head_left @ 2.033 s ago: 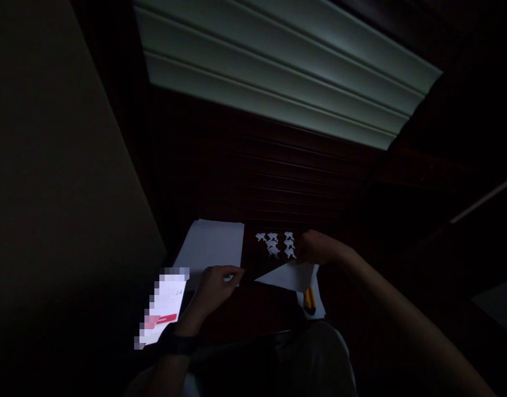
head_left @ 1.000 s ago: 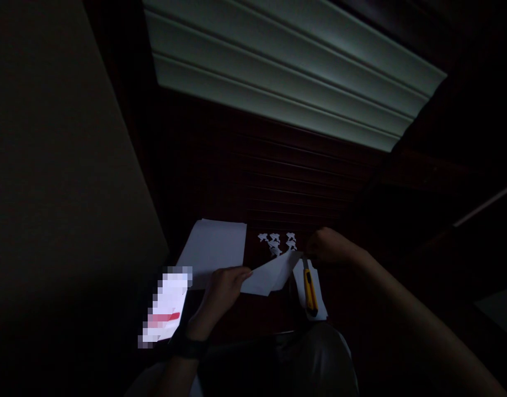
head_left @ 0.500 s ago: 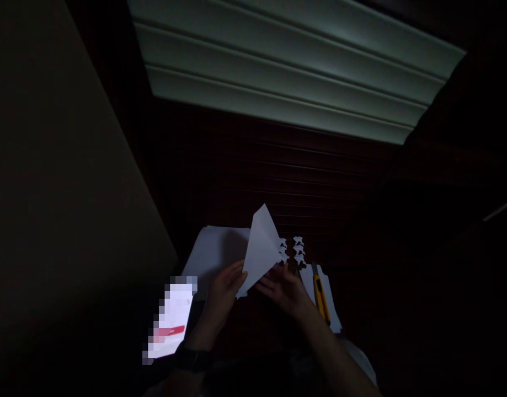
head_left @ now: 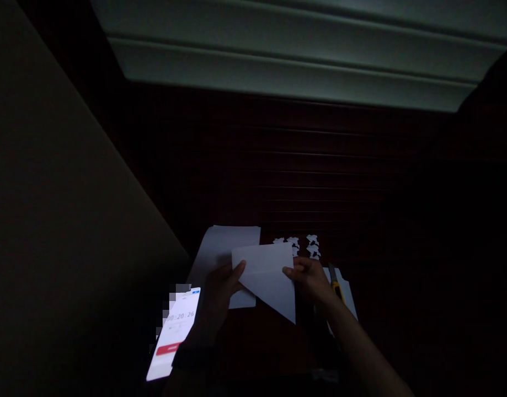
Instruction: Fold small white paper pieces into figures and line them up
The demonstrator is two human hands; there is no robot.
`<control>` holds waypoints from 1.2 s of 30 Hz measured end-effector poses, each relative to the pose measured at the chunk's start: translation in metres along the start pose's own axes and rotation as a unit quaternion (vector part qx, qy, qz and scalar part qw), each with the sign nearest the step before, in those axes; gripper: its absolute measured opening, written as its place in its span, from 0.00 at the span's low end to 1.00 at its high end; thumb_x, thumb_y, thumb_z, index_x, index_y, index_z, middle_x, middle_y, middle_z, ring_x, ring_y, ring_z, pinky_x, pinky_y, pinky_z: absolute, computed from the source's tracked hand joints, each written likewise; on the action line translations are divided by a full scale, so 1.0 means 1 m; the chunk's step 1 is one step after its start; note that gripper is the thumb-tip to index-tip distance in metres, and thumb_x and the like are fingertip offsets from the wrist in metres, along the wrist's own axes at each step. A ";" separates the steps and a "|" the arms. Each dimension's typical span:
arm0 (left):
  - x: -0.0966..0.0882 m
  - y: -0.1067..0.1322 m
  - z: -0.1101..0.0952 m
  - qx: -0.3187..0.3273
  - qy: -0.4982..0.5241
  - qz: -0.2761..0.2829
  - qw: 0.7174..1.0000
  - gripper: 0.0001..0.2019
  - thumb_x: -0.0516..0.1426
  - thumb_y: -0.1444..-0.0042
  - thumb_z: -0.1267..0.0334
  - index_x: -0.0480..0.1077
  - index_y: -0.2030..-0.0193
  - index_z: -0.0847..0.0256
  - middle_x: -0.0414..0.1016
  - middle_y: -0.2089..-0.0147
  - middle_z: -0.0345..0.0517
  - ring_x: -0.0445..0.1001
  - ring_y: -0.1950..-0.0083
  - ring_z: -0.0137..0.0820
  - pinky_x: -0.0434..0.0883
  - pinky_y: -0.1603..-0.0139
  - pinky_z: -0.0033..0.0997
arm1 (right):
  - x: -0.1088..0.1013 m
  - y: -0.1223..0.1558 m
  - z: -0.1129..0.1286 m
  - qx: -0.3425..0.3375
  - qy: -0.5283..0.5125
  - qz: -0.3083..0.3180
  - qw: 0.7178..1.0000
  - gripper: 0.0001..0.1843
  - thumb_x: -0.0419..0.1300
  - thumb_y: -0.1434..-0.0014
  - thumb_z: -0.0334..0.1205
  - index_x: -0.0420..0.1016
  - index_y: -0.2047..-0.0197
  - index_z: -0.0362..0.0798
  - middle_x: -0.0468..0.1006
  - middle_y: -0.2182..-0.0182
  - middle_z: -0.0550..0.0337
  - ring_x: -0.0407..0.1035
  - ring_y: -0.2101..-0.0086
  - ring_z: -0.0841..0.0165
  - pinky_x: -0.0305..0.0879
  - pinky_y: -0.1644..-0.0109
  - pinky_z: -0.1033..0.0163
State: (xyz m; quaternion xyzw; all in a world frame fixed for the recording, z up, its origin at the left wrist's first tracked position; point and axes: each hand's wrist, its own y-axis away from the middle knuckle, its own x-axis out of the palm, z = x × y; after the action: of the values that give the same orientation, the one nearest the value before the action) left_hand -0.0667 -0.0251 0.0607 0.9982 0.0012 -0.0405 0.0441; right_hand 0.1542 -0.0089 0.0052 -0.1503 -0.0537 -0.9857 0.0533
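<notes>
A folded sheet of white paper (head_left: 270, 273) is held up between both hands, its slanting lower edge running down to a point at the right. My left hand (head_left: 224, 284) pinches its left edge, thumb on top. At the right edge, my right hand (head_left: 309, 275) grips it between thumb and fingers. Behind and to the left lies a stack of white paper (head_left: 224, 242), partly covered by the folded sheet and my left hand. Several small folded paper pieces (head_left: 312, 245) stand in rows just beyond my right hand.
A lit phone (head_left: 174, 333) showing a timer is left of my left wrist. A yellow utility knife (head_left: 337, 289) rests on more white paper (head_left: 348, 292) at the right, partly behind my right arm. Dark slats (head_left: 278, 165) and a pale slatted panel (head_left: 278, 71) stand beyond.
The folded paper has turned from point-up to a level top edge with its point low at the right. My right hand has moved to its right edge. The view has shifted.
</notes>
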 end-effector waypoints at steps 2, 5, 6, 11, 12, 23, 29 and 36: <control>0.001 -0.012 0.008 -0.019 -0.019 0.008 1.000 0.21 0.56 0.50 0.47 0.74 0.61 0.64 0.79 0.66 0.49 0.77 0.60 0.42 0.75 0.66 0.34 | -0.006 0.002 0.006 0.018 0.002 0.039 0.999 0.20 0.70 0.58 0.39 0.73 0.60 0.47 0.78 0.73 0.62 0.72 0.70 0.66 0.67 0.63 0.60; 0.007 -0.027 0.021 -0.041 -0.019 0.009 0.999 0.21 0.56 0.50 0.46 0.73 0.63 0.65 0.79 0.64 0.50 0.77 0.60 0.41 0.76 0.66 0.32 | -0.013 -0.001 0.013 0.043 0.024 0.059 0.997 0.29 0.70 0.60 0.38 0.70 0.53 0.47 0.79 0.71 0.60 0.73 0.69 0.65 0.68 0.63 0.60; 0.009 -0.031 0.025 -0.047 -0.014 0.008 0.999 0.21 0.56 0.50 0.46 0.72 0.62 0.65 0.79 0.64 0.50 0.77 0.59 0.42 0.76 0.66 0.33 | -0.015 -0.004 0.014 0.043 0.032 0.048 0.997 0.29 0.70 0.60 0.38 0.69 0.52 0.47 0.79 0.72 0.60 0.73 0.70 0.65 0.68 0.64 0.60; 0.020 -0.040 0.031 -0.064 0.061 0.062 0.994 0.21 0.59 0.51 0.52 0.71 0.56 0.66 0.79 0.59 0.51 0.77 0.58 0.42 0.76 0.60 0.38 | -0.022 -0.013 0.013 0.031 0.030 -0.004 0.999 0.28 0.69 0.58 0.39 0.69 0.53 0.46 0.79 0.70 0.58 0.74 0.70 0.64 0.69 0.64 0.58; 0.021 -0.041 0.032 -0.072 0.072 0.073 0.992 0.20 0.60 0.51 0.53 0.71 0.56 0.66 0.79 0.59 0.51 0.77 0.58 0.41 0.76 0.59 0.39 | -0.023 -0.014 0.013 0.033 0.031 -0.002 0.999 0.27 0.69 0.58 0.40 0.69 0.53 0.46 0.79 0.70 0.58 0.74 0.69 0.63 0.69 0.63 0.58; 0.020 -0.039 0.025 -0.119 0.046 0.144 0.981 0.17 0.62 0.54 0.56 0.75 0.60 0.65 0.80 0.61 0.52 0.78 0.60 0.43 0.77 0.62 0.40 | -0.031 -0.009 0.025 0.063 0.045 0.074 0.994 0.24 0.70 0.60 0.36 0.73 0.56 0.45 0.79 0.67 0.58 0.73 0.66 0.64 0.68 0.59 0.58; 0.018 -0.041 0.028 -0.128 0.036 0.155 0.979 0.17 0.62 0.54 0.55 0.75 0.61 0.65 0.80 0.63 0.52 0.79 0.63 0.42 0.76 0.61 0.42 | -0.033 -0.006 0.027 0.074 0.057 0.106 0.990 0.23 0.68 0.58 0.35 0.73 0.55 0.45 0.78 0.62 0.56 0.71 0.62 0.64 0.66 0.57 0.58; 0.003 -0.040 0.023 -0.129 0.019 0.285 0.950 0.17 0.56 0.47 0.52 0.76 0.61 0.65 0.80 0.65 0.55 0.78 0.64 0.41 0.74 0.60 0.43 | -0.046 -0.004 0.029 0.096 0.105 0.161 0.977 0.16 0.66 0.52 0.39 0.75 0.59 0.43 0.78 0.64 0.57 0.70 0.65 0.67 0.65 0.59 0.60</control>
State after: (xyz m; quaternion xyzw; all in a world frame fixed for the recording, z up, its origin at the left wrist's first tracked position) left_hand -0.0655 0.0124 0.0341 0.9435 -0.2770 -0.0066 0.1819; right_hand 0.2062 0.0024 0.0186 -0.0466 -0.1169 -0.9648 0.2311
